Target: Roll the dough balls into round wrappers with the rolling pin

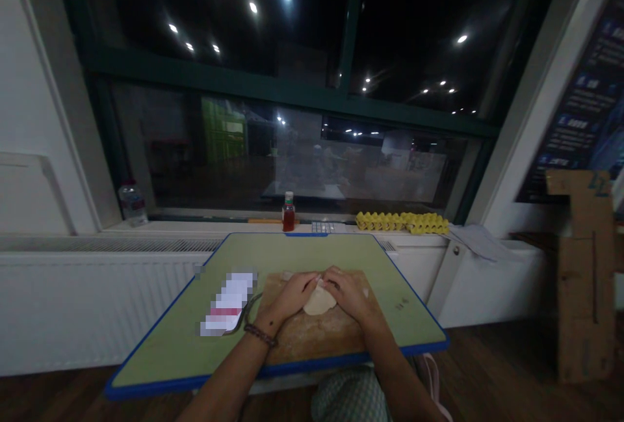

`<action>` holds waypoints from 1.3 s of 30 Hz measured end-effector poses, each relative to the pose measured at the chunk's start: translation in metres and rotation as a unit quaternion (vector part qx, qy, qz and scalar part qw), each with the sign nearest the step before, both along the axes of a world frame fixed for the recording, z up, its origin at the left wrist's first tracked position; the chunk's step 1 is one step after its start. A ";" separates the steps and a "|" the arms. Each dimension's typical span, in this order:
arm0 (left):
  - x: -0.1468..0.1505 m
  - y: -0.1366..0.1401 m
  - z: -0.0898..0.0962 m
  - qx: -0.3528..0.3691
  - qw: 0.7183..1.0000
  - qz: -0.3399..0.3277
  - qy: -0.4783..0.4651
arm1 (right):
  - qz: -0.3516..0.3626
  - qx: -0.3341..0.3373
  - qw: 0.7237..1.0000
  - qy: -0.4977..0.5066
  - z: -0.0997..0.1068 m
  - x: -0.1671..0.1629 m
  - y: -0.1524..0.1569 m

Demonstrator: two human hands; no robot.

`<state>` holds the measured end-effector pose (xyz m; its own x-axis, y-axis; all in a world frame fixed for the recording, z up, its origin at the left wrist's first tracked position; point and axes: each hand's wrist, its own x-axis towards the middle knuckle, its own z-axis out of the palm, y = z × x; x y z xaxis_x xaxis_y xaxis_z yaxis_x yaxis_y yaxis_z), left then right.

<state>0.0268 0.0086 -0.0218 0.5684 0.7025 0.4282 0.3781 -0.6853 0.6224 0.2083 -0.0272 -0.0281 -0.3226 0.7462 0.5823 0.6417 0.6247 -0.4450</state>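
A flat, pale round of dough point(320, 302) lies on a wooden board point(324, 341) dusted with flour. My left hand point(296, 294) has its fingers curled over the far left edge of the dough. From the other side, my right hand point(345, 290) grips the far right edge, its fingers bent. The fingertips of both hands meet near the top of the dough, where they hide part of it. A dark beaded bracelet point(260, 335) circles my left wrist.
The board rests on a small green table point(170, 350) with a blue rim. To its left lies a blurred-out white item point(229, 303). On the windowsill stand a bottle of red liquid point(288, 214), yellow egg trays point(402, 222) and a clear plastic bottle point(133, 204). Cardboard point(585, 279) leans at right.
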 end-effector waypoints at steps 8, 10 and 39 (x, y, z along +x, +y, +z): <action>0.002 0.000 0.001 -0.027 0.999 -0.018 -0.008 | 0.000 0.008 0.997 -0.077 0.002 -0.003 -0.002; 0.001 0.000 0.001 -0.024 0.999 -0.025 -0.014 | -0.010 0.015 0.995 -0.096 0.003 -0.004 -0.003; -0.003 0.001 -0.005 0.041 0.998 0.047 -0.008 | -0.034 0.006 0.999 -0.023 0.002 -0.010 -0.007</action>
